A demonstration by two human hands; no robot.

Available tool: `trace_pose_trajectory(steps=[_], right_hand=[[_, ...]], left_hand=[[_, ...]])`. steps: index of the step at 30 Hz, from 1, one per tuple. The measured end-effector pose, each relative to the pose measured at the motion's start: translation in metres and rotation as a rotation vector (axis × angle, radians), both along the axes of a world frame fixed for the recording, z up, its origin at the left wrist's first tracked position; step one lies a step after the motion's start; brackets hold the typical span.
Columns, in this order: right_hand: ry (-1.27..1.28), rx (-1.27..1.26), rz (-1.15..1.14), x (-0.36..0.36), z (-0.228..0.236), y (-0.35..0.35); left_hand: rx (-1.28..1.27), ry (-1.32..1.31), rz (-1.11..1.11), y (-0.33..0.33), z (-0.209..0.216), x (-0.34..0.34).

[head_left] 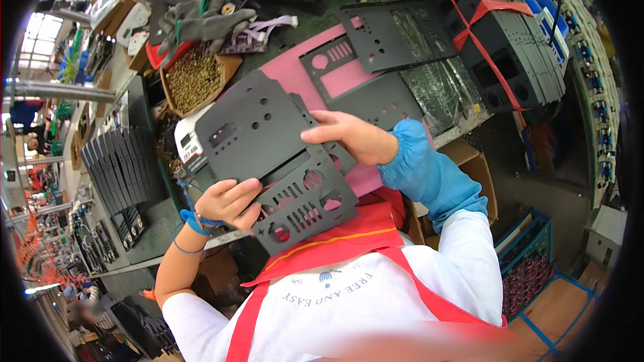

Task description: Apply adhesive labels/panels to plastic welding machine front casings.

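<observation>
A black sheet-metal plate [251, 141] with small round holes lies before me over a pink sheet [288, 70]. Along its near side is a black slotted panel [315, 218] with larger round openings, tilted toward my red apron. Whether plate and panel are one bent piece, I cannot tell. My left hand [231, 202], a blue band at its wrist, is closed on the slotted panel's left end. My right hand [352, 135], in a blue sleeve cover, has its fingers pressed together at the plate's right edge. The thumb side of that grip is partly hidden.
More black panels [396, 33] lie beyond the pink sheet. Far right stands a stack of black panels [510, 47] tied with red tape. A box of small brass-coloured parts [193, 84], grey gloves [201, 23] and a row of upright black panels [124, 167] are at the left.
</observation>
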State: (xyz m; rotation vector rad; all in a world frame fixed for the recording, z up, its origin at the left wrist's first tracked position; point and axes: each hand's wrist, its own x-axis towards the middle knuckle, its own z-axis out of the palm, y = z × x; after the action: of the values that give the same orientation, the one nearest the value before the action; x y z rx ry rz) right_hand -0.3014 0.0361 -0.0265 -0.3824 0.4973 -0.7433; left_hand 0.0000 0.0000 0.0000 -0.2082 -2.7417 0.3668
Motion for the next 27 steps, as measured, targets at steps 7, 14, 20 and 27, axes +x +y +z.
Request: trace_pose_trajectory(steps=[7,14,20,27], right_hand=[[0.367,-0.038,-0.055,0.020,-0.009,0.034],[1.468,-0.627,-0.481,-0.061,0.032,0.018],[2.363,-1.154,-0.340,-0.137,-0.029,0.003],[1.927,-1.097,-1.000,-0.080,0.052,0.021]], left_hand=[[0.188,-0.052,0.041,0.011,-0.041,0.017],[0.254,-0.294,0.163,0.010,-0.005,0.005],[0.564,-0.524,0.230,0.016,0.023,0.006],[0.690,0.314,0.586,0.037,-0.017,0.022]])
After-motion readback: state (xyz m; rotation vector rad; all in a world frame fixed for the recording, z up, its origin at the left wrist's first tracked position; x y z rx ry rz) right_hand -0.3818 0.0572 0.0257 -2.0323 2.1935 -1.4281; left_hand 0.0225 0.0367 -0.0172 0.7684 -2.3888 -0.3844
